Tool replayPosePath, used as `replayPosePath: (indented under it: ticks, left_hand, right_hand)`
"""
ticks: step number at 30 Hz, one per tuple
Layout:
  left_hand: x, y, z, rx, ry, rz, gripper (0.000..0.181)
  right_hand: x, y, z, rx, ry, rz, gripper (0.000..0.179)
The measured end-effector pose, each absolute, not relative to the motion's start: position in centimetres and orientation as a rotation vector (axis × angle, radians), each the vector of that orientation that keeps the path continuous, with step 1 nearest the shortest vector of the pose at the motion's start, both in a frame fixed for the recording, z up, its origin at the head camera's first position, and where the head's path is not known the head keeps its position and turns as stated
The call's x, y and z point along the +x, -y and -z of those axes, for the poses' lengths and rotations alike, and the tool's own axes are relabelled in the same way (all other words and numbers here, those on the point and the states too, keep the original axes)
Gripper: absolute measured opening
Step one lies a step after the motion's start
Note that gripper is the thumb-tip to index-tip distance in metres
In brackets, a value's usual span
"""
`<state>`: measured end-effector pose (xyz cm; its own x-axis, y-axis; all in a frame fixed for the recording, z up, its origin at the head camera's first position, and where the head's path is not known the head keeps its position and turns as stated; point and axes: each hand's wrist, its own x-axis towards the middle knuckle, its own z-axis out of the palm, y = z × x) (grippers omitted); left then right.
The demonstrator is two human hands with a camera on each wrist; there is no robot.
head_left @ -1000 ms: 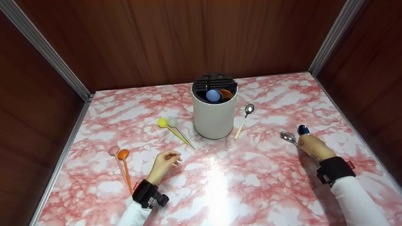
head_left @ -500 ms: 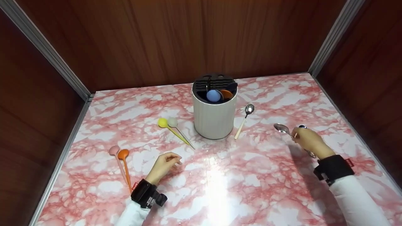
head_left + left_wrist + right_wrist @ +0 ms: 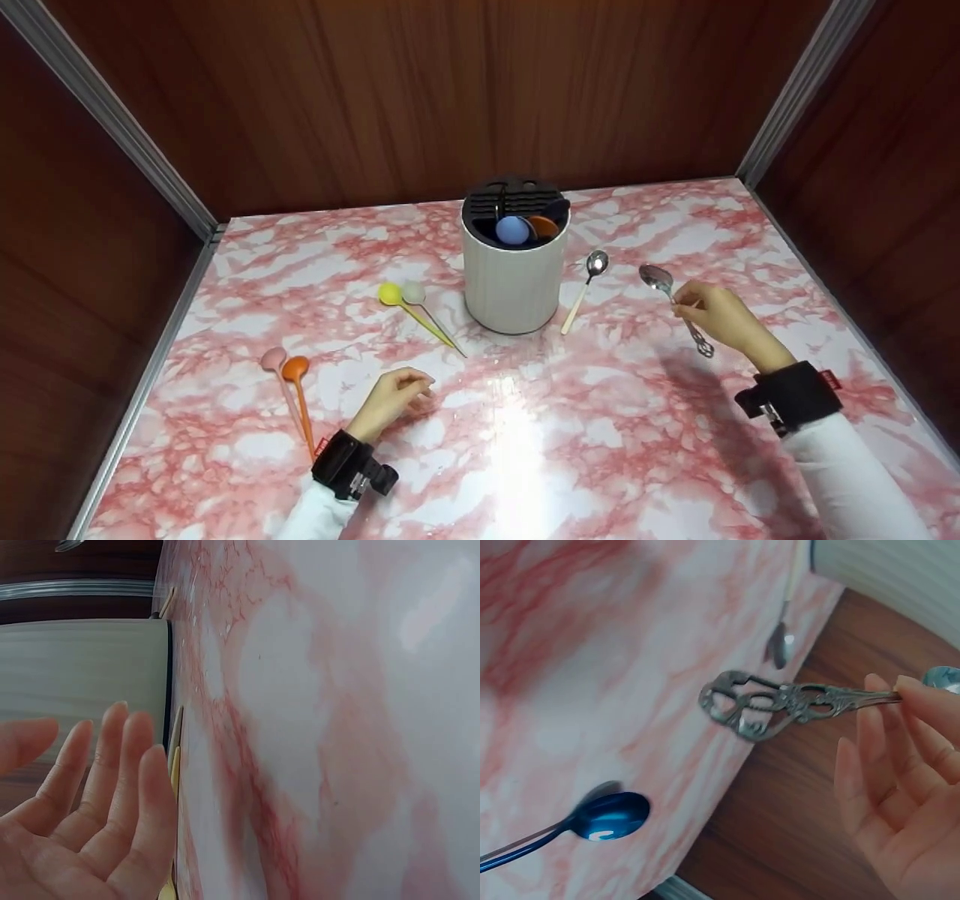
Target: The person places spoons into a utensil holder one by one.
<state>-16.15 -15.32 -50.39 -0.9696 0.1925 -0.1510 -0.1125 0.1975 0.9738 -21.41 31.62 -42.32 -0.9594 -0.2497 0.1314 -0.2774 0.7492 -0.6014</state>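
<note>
My right hand [image 3: 721, 319] pinches a silver spoon [image 3: 657, 277] by its handle, held above the table with the bowl pointing to the back left. The right wrist view shows the handle's ornate openwork end [image 3: 761, 703] sticking out past thumb and fingertips. A blue spoon [image 3: 613, 816] lies on the table in that view; in the head view the hand and forearm hide it. My left hand [image 3: 390, 401] hovers over the front left, fingers loosely bent, holding nothing. Nearest to it are a yellow spoon [image 3: 390, 293] and a grey spoon [image 3: 414, 292].
A white cylindrical utensil holder [image 3: 512, 289] with a black slotted top stands at centre back. Blue and orange spoon heads show in it. A cream-handled spoon [image 3: 597, 262] lies right of it; pink [image 3: 274, 358] and orange [image 3: 295, 367] spoons lie far left. Wood-look walls enclose the table.
My right hand has lifted the silver spoon off the table from beside the blue spoon and carried it left and toward the back. The left hand has barely moved.
</note>
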Motion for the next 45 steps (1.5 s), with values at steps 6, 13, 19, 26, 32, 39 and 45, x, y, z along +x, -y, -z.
replayPosePath:
  ticks: [6,13,19,26,32,39,45]
  left_hand:
    - [-15.9,15.4,50.2,0.088,-2.246,-1.822,0.024]
    - [-15.8,15.6,50.3,0.093,-2.269,-1.804,0.025]
    - [-15.7,15.6,50.3,0.103,-2.264,-1.799,0.025]
    - [-15.6,15.5,50.1,0.119,-2.246,-1.798,0.025]
    - [-15.6,15.3,50.2,0.096,-2.229,-1.786,0.026]
    - [-15.7,15.3,50.3,0.103,-2.199,-1.797,0.026]
    - [-15.9,15.2,50.5,0.093,-2.2,-1.78,0.025]
  right_hand:
    - [-21.4,-30.4,40.9,0.433,2.812,-1.097,0.01]
    - [-21.8,-28.6,39.3,0.428,2.694,-1.189,0.012]
    - [-22.2,-26.6,37.8,0.422,2.532,-1.356,0.012]
    - [-23.3,-24.2,35.8,0.438,2.378,-1.43,0.006]
    - [-24.7,-22.2,34.2,0.451,2.277,-1.515,0.006]
    - [-25.9,-20.7,32.9,0.456,2.203,-1.618,0.009]
    - [-26.8,-19.7,32.1,0.486,2.13,-1.635,0.008]
